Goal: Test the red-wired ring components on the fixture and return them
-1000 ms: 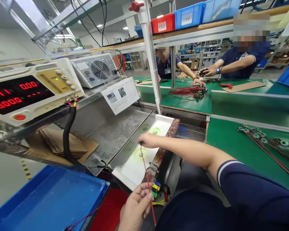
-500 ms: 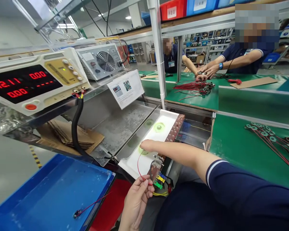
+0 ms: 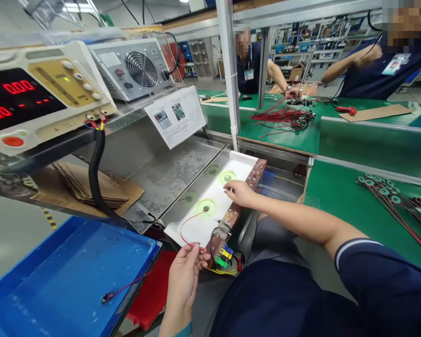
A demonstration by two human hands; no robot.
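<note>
Nearest, the left hand (image 3: 184, 274) pinches the thin red wire (image 3: 185, 224) at the white tray's (image 3: 196, 229) front edge. The wire looks light and limp, best held near its ring (image 3: 206, 208), which sits mid-tray. Farther, the right hand (image 3: 239, 193) hovers loosely open.

The scene is brightly and evenly lit from overhead ceiling strip lights (image 3: 73, 7) at eleven o'clock, giving soft, faint shadows. Glare washes over the clear plastic cover (image 3: 56, 35) at ten o'clock and the white plastic fixture tray (image 3: 210, 224) at centre glows pale. The red digits of the cream tester display (image 3: 19, 86) at nine o'clock read crisply. Wide-angle distortion bends the white upright post (image 3: 228, 70) at twelve o'clock and stretches the blue plastic bin (image 3: 56, 281) at seven o'clock. Faces at one o'clock are pixelated. Focus is sharp in the centre and slightly soft at the edges.
</note>
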